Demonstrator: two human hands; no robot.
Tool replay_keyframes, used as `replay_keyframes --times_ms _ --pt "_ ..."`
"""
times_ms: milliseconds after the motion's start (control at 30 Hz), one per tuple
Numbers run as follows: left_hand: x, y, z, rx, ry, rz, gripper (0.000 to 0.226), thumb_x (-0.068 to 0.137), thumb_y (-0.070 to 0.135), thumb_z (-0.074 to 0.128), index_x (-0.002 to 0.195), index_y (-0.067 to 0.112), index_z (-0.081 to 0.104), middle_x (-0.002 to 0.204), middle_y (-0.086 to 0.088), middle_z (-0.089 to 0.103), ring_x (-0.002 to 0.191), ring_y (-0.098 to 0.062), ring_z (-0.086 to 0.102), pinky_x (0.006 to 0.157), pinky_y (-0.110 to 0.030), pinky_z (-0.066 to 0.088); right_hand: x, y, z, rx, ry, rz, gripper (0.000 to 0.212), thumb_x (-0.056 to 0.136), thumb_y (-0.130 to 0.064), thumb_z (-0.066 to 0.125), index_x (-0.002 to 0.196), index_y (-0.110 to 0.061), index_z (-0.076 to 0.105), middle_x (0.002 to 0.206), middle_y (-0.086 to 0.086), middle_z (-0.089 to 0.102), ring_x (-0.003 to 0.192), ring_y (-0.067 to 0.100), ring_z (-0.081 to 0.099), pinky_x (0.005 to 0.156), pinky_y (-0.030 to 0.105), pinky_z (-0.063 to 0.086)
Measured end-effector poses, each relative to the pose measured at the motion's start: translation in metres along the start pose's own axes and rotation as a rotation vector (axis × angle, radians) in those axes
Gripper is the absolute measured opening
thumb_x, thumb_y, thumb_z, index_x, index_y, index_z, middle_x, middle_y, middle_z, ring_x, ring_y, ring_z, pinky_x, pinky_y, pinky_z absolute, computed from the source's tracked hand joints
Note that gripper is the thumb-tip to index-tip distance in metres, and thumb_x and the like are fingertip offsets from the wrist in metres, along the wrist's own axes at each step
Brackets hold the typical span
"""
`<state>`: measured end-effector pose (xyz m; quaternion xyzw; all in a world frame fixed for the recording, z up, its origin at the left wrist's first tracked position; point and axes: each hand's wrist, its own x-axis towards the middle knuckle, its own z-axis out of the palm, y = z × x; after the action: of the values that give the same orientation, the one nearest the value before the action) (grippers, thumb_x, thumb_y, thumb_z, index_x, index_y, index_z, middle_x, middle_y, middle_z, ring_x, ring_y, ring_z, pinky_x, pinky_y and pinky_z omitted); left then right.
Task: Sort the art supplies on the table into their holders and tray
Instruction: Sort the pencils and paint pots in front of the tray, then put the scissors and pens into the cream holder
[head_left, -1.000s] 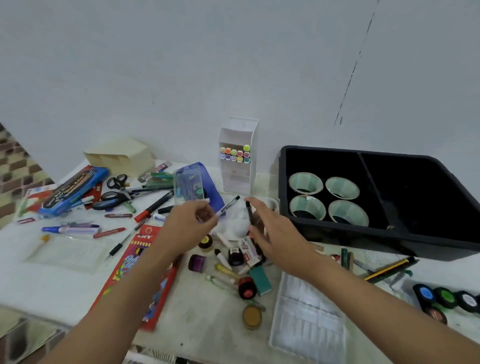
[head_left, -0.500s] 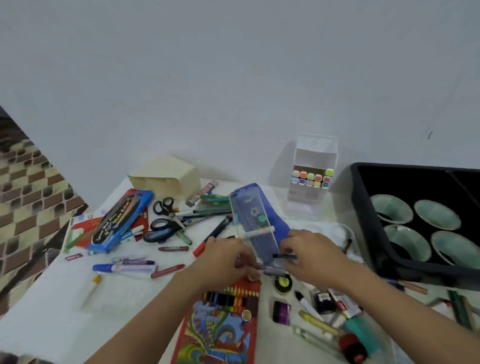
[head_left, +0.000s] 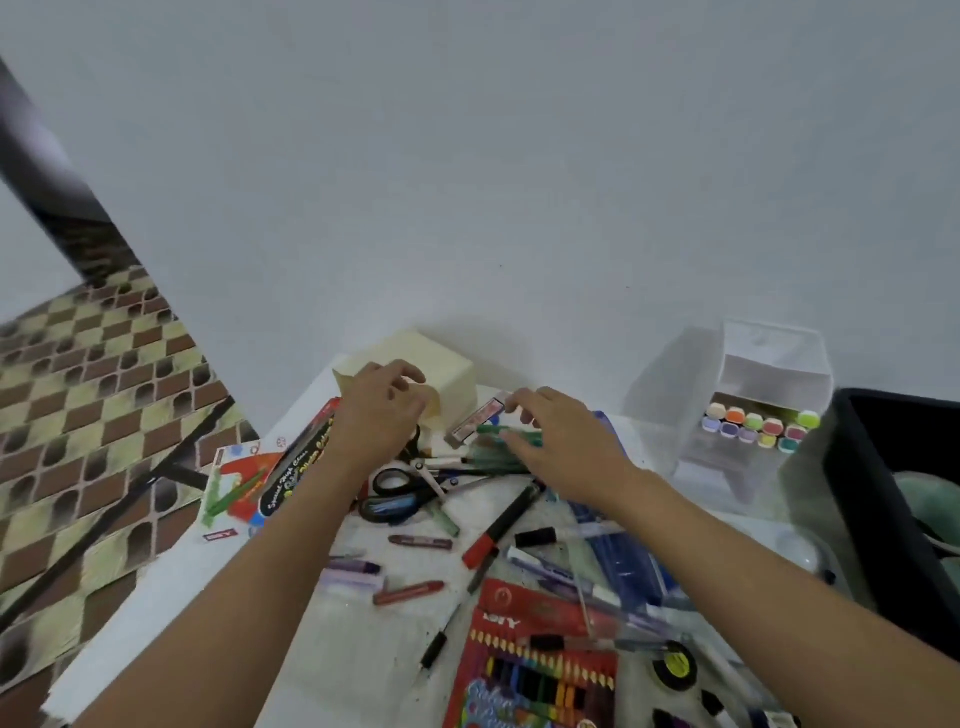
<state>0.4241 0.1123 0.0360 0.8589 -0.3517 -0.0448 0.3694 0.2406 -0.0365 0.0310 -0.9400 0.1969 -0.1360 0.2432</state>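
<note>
Head view: right hand (head_left: 563, 441) is seen loosely spread with nothing held, fingertips just over the green pens (head_left: 498, 430), whose long axis is laid crosswise to the fingers. Left hand (head_left: 382, 415) is curled against the cream holder (head_left: 449, 366) just beyond it; whether it is gripped cannot be told. Right hand is judged nearer the pens.

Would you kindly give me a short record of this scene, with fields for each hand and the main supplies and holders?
Left hand: at the front of the cream box; grip unclear
Right hand: fingers spread over the green pens
Scissors: on the table, just below the left hand
Red marker: loose on the table
Marker holder: white, coloured markers inside
Black tray: right edge of view
</note>
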Motion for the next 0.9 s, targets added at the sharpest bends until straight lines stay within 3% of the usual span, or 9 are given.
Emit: replay_keyframes --times_ms 100,233,367,500,600,700,900 --pt "0.025 -0.025 -0.013 0.027 0.025 -0.016 0.015 0.084 0.045 0.061 0.097 0.039 0.065 0.105 0.005 0.056 0.103 -0.018 0.056 0.093 -0.041 0.048 0.037 -0.019 0.021 0.002 0.031 -0.026 0.036 0.097 -0.037 0.055 0.130 -0.024 0.051 0.117 0.000 0.054 0.109 0.020 0.050 0.087 0.039 0.048" --pt "0.053 -0.056 -0.023 0.205 0.056 -0.007 0.031 0.095 0.048 0.058 0.123 0.036 0.059 0.127 -0.002 0.052 0.126 -0.025 0.043 0.101 -0.044 0.030 0.079 -0.045 0.048 -0.144 0.069 -0.019 0.047 0.096 -0.045 0.054 0.138 -0.025 0.046 0.134 0.004 0.047 0.124 0.024 0.041 0.097 0.042 0.044" --pt "0.081 -0.086 -0.027 0.374 -0.129 -0.092 0.063 0.093 0.070 0.039 0.146 0.037 0.034 0.135 -0.009 0.051 0.126 -0.031 0.046 0.100 -0.049 0.027 0.110 -0.058 0.075 -0.246 -0.029 0.071 0.066 0.094 -0.054 0.054 0.152 -0.033 0.030 0.154 0.012 0.029 0.142 0.032 0.024 0.108 0.049 0.038" --pt "0.088 -0.095 -0.022 0.309 -0.219 0.001 0.059 0.093 0.073 0.035 0.140 0.037 0.038 0.117 -0.004 0.058 0.106 -0.025 0.057 0.094 -0.046 0.029 0.123 -0.058 0.091 -0.258 -0.006 0.175 0.065 0.096 -0.055 0.052 0.153 -0.034 0.028 0.145 0.015 0.033 0.137 0.035 0.025 0.104 0.047 0.044" --pt "0.085 -0.091 -0.020 0.219 -0.167 0.077 0.054 0.093 0.070 0.040 0.135 0.036 0.045 0.113 -0.002 0.057 0.108 -0.024 0.056 0.094 -0.045 0.029 0.126 -0.056 0.096 -0.245 0.013 0.240 0.062 0.097 -0.061 0.046 0.152 -0.040 0.026 0.142 0.016 0.029 0.133 0.037 0.022 0.102 0.051 0.045" --pt "0.082 -0.082 -0.019 0.134 -0.117 0.138 0.051 0.094 0.065 0.046 0.134 0.034 0.050 0.119 -0.003 0.056 0.115 -0.025 0.051 0.095 -0.044 0.030 0.125 -0.053 0.095 -0.207 0.066 0.266 0.055 0.101 -0.053 0.042 0.152 -0.040 0.025 0.139 0.016 0.027 0.128 0.035 0.022 0.104 0.049 0.042" --pt "0.077 -0.045 -0.028 -0.111 -0.015 0.366 0.045 0.093 0.051 0.061 0.133 0.035 0.048 0.126 0.015 0.056 0.117 -0.011 0.046 0.095 -0.036 0.026 0.100 -0.040 0.075 0.153 0.238 0.345 0.053 0.099 -0.033 0.048 0.145 -0.045 0.025 0.135 0.006 0.026 0.127 0.033 0.028 0.107 0.047 0.038"
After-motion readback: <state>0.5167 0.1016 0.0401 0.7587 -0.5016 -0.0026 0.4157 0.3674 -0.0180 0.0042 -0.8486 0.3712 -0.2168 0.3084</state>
